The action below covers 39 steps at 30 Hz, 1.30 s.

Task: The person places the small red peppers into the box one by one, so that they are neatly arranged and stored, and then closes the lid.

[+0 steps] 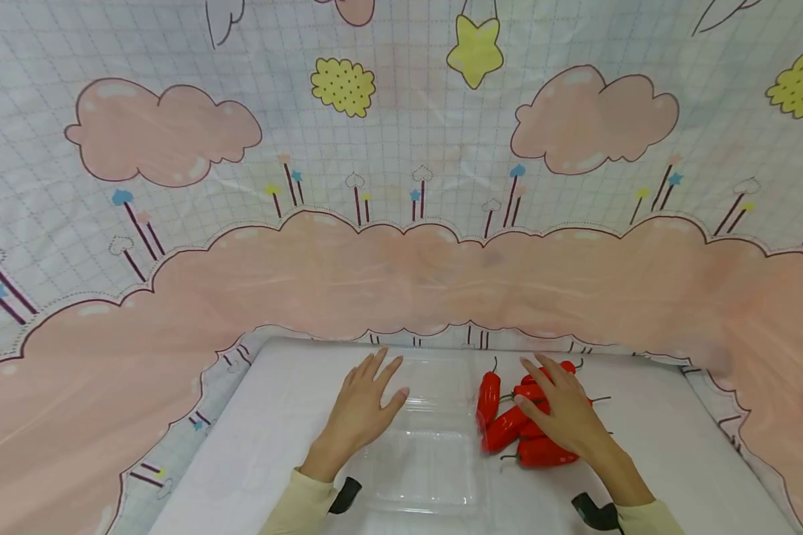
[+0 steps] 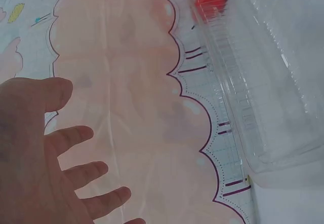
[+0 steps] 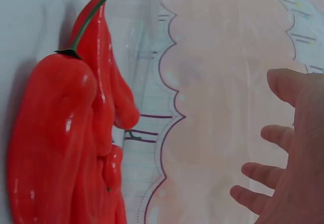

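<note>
In the head view a clear plastic clamshell box (image 1: 420, 468) lies unfolded on the white table, its two halves one behind the other. My left hand (image 1: 363, 405) hovers at the box's left side with fingers spread and nothing held; the left wrist view shows the same hand (image 2: 66, 148) apart from the box (image 2: 243, 107). To the right of the box is a pile of red chili peppers (image 1: 506, 429) with thin green stems. Over that pile my right hand (image 1: 562, 409) has its fingers spread, holding nothing. Glossy peppers (image 3: 55, 133) fill the left of the right wrist view.
The white tabletop (image 1: 254, 438) spreads to both sides of the box and peppers. Behind and around it hangs a printed cloth (image 1: 415, 275) with clouds and stars. A black strap piece (image 1: 345, 495) sits at the left wrist, another (image 1: 595, 513) at the right.
</note>
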### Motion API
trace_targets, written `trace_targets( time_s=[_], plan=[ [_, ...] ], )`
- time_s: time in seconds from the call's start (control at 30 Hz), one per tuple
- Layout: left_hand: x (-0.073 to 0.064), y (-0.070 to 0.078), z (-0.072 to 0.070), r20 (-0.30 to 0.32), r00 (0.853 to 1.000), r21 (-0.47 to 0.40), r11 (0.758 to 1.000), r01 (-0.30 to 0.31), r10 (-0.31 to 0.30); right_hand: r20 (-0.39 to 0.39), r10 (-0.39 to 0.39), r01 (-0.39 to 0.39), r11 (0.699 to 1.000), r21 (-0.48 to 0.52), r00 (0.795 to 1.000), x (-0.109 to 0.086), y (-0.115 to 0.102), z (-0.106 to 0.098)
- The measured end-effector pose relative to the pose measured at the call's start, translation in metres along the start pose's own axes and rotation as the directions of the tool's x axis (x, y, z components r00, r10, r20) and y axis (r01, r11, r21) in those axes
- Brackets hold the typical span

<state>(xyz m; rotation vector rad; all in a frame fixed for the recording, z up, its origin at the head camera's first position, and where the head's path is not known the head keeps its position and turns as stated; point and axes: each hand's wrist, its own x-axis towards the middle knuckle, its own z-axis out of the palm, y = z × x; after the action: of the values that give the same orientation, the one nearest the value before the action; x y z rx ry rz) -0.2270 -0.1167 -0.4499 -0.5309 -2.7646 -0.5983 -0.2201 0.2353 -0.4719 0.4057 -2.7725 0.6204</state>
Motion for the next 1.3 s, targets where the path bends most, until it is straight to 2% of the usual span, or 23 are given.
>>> trace_targets(
  time_s=[0.37, 0.63, 0.93, 1.3],
  plan=[
    [-0.017, -0.004, -0.006, -0.067, 0.998, -0.031, 0.999, -0.013, 0.011, -0.011, 0.026, -0.025, 0.999, 0.045, 1.000, -0.014, 0.010, 0.004],
    [-0.029, -0.016, 0.000, -0.122, 0.992, -0.040, 0.999, -0.016, 0.011, 0.045, 0.076, -0.080, 0.991, 0.111, 0.996, -0.020, 0.015, 0.008],
    [-0.042, -0.028, 0.009, -0.112, 0.993, -0.086, 0.996, 0.029, -0.039, 0.066, 0.086, -0.094, 0.987, 0.133, 0.994, -0.025, 0.016, 0.009],
    [-0.056, -0.037, 0.021, -0.119, 0.992, -0.101, 0.994, 0.039, -0.051, 0.143, 0.150, -0.170, 0.976, 0.138, 0.978, -0.034, 0.021, 0.012]
  ],
)
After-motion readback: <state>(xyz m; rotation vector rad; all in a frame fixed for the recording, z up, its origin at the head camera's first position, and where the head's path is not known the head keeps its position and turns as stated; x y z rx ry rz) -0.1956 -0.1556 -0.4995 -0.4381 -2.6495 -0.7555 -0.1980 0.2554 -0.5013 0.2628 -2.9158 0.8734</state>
